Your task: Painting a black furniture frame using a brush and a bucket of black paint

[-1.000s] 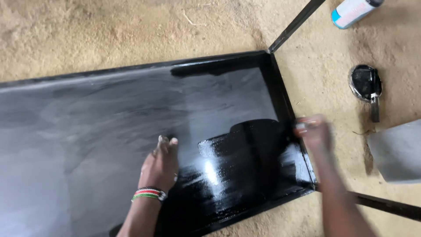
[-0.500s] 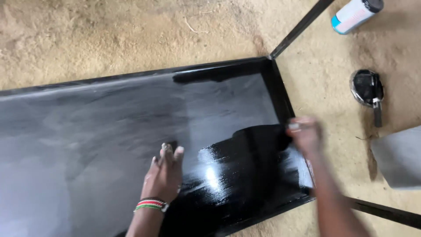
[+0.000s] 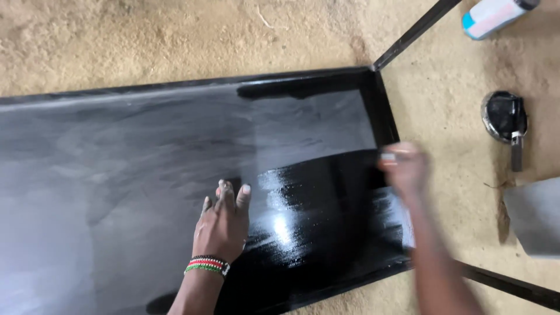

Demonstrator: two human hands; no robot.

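outdoor workshop yard, sandy ground (image 3: 146, 41), half-painted black metal panel (image 3: 146, 151), open paint tin (image 3: 504, 116)

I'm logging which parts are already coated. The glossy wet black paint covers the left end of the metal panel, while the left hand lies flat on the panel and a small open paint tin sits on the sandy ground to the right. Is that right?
Not quite. The head view shows the wet black paint at the right end of the metal panel, near the corner; the left part is dull grey. The rest holds: the left hand lies flat on the panel, and the open paint tin sits on the sandy ground to the right.
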